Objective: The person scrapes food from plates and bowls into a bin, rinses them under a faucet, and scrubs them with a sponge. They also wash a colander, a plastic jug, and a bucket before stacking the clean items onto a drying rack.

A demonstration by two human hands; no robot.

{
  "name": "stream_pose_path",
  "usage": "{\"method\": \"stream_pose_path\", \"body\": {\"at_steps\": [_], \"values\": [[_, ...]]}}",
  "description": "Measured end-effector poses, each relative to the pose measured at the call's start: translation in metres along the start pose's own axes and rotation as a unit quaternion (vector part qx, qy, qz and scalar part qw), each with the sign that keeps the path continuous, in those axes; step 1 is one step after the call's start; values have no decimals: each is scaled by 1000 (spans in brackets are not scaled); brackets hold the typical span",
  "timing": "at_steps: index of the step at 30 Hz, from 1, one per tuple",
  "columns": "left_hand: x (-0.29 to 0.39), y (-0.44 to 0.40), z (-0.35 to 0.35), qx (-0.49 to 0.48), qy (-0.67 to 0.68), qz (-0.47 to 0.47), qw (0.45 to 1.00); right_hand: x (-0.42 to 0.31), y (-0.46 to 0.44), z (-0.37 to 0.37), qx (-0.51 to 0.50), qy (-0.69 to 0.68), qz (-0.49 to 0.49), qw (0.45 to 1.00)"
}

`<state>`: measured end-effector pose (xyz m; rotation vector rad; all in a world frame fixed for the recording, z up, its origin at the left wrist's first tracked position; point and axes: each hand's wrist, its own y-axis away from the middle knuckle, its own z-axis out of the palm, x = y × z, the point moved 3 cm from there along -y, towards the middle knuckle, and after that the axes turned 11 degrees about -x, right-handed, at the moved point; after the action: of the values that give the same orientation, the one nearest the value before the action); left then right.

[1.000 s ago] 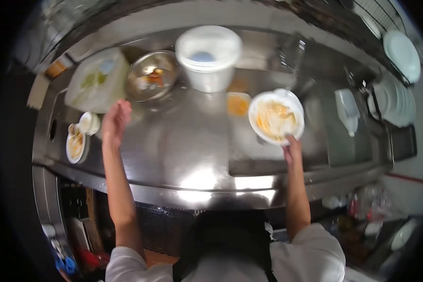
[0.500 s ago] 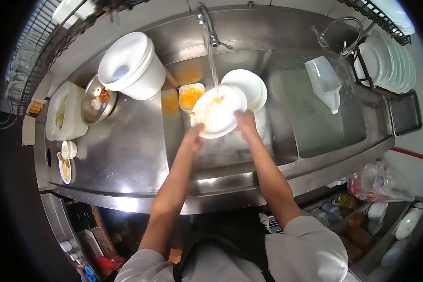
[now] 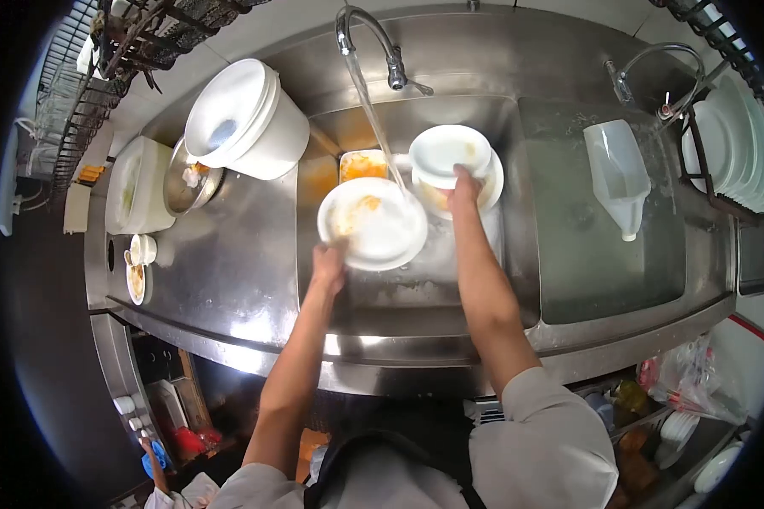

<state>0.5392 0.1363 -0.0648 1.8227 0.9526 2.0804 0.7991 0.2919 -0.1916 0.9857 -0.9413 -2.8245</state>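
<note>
My left hand (image 3: 328, 265) is closed on the near-left rim of a white plate (image 3: 382, 237) smeared with orange food, held over the left sink basin. Water from the faucet (image 3: 394, 68) runs down onto this plate's upper right edge. My right hand (image 3: 462, 188) grips the near rim of a white dish (image 3: 441, 146), thumb on top. Under that dish lies another white plate (image 3: 491, 193), with some brownish residue showing. Behind the left plate sits a square white container (image 3: 353, 167) with orange contents, partly hidden by it.
A white bucket (image 3: 272, 136) stands left of the basin, beside a metal bowl (image 3: 178, 182) with scraps and a white tub (image 3: 148, 212). The right basin holds water and a cut plastic jug (image 3: 617, 161). Plates (image 3: 721, 144) stand in a rack at far right. Someone's arm (image 3: 155, 467) shows at lower left.
My right hand has left the food-smeared plate and taken hold of the upper dish of the stack. My left hand has the smeared plate alone, now further left. The view has shifted a little.
</note>
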Motion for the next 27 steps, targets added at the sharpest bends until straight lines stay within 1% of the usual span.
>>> {"method": "stream_pose_path", "body": {"at_steps": [2,3,4,5,6,8,10,11,13,14,15,16,17,18,19,20,21,22,24,26,27], "values": [[-16,-23,19,-31,-30,-16,999,-33,11,9,-29,19,47,998],[-14,-25,40,-42,-4,-28,999,-37,10,4,-27,33,57,997],[-13,-28,59,-53,19,-41,998,-45,17,2,-42,39,51,997],[-27,-45,69,-68,18,-38,997,-50,28,-5,-53,45,48,996],[-48,-68,79,-32,30,-60,997,-59,42,-7,-64,52,45,996],[-55,-83,110,-131,81,-53,987,-71,65,-18,-91,88,66,990],[-76,-115,129,-249,72,-131,957,-77,76,-37,-117,114,96,982],[-82,-125,134,-303,67,-164,936,-81,82,-40,-114,108,84,984],[-78,-117,130,-321,-43,-173,930,-78,100,-45,-110,94,74,987],[-72,-114,123,-321,-98,-175,926,-74,102,-45,-79,104,64,989],[-86,-130,117,-469,-223,30,854,-67,97,-51,-54,115,57,990],[-75,-111,106,-463,-196,12,864,-55,78,-71,-66,74,61,993],[-63,-88,96,-456,-169,-5,874,-45,56,-90,-129,61,57,988],[-51,-65,86,-447,-140,-21,883,-47,55,-77,-108,83,69,988],[-16,-20,71,-403,-164,-49,899,-40,43,-80,-137,75,64,986],[1,7,49,-399,-157,-17,903,-30,25,-80,-142,112,28,983],[12,29,31,-404,-153,10,902,-29,12,-77,-105,156,36,981],[26,44,6,-378,-134,39,915,-36,12,-61,-29,205,89,974],[47,68,-57,-346,-104,96,927,-41,-23,-75,-47,346,200,916],[60,71,-143,-278,-62,109,952,-52,12,-41,-11,526,195,828],[66,71,-189,-217,-63,112,968,-49,32,-18,-42,515,144,844]]}}
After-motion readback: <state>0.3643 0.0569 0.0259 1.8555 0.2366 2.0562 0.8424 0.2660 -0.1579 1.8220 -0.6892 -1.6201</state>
